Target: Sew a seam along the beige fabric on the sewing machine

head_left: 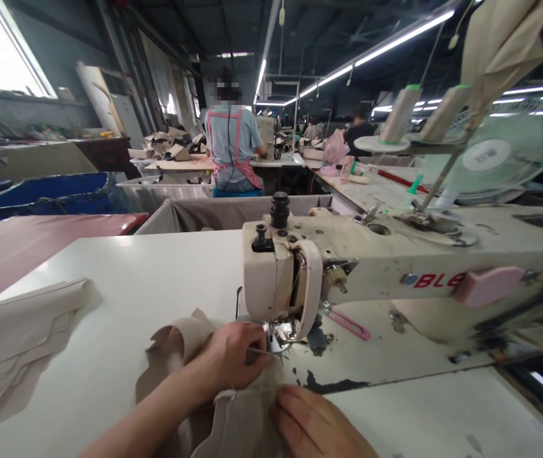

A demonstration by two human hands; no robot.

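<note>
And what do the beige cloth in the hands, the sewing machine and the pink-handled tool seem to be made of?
Beige cloth: perhaps woven fabric or thin synthetic leather, matte; it curls easily.
Sewing machine: likely metal under cream, slightly glossy paint; dark patches suggest wear.
Pink-handled tool: probably plastic-handled, judging by the even colour.
</note>
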